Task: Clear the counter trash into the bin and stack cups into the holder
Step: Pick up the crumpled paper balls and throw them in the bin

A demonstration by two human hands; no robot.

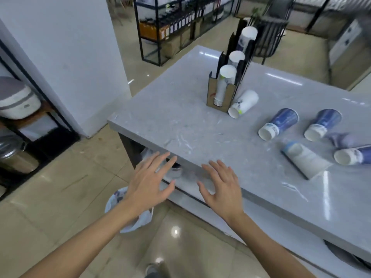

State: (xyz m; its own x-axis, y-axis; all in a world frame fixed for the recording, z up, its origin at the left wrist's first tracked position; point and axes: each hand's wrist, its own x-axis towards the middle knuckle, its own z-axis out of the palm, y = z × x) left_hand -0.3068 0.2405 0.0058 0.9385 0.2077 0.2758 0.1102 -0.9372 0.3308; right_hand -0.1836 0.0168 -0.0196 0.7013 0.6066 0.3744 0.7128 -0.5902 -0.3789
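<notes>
Both hands, left (149, 183) and right (220, 186), spread wide and empty at the surface (180, 121) edge; loose cups, nearest (304, 160), best gathered mouth-down, nested, then slotted into holder (221, 93).

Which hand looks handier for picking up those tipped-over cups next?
Probably the right hand. It hovers open at the counter edge, on the side where the fallen cups lie. The left hand, also open and empty, hangs off the counter's corner above the bin.
</notes>
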